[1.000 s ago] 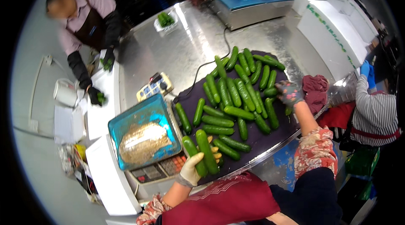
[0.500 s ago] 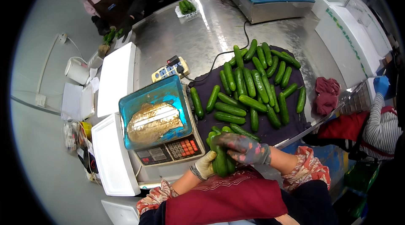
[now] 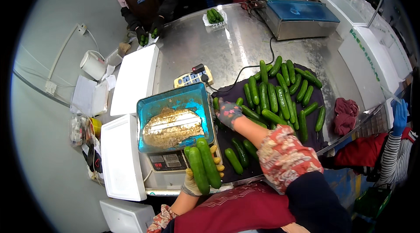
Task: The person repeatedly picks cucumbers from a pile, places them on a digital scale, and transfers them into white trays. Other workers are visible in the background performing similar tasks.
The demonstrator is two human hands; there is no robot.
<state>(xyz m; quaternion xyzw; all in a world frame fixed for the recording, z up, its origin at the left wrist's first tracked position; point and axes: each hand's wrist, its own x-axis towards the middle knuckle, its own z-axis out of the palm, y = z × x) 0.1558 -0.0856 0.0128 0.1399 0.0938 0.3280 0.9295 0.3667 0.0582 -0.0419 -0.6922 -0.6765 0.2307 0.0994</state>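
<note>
Metal desk (image 3: 192, 49), head view: dark cloth (image 3: 313, 126) over the near part, scale (image 3: 151, 107) to its left, red rag (image 3: 345, 115) to its right, power strip (image 3: 181, 81) behind the scale.

Loose cucumbers (image 3: 272, 97): piled on the cloth, a few apart at its near edge.

Left hand (image 3: 191, 185): gloved, clamped round a bundle of held cucumbers (image 3: 197, 169), in front of the scale's keys; contact with the scale cannot be told.

Right hand (image 3: 228, 113): gloved, at the cloth's left edge beside the scale; fingertips hidden, so grip cannot be told.

Risks, as judged: smooth skins and a thick bundle could let one slip from the left hand; bundle or wrist could press the keys; the right sleeve (image 3: 288, 154), crossing low over the cloth, could set cucumbers rolling toward the near edge.

Changes against half a second ago: right hand gone from the bundle to the cloth's left edge; bundle now before the keys, formerly right of them; near cucumbers uncovered.
</note>
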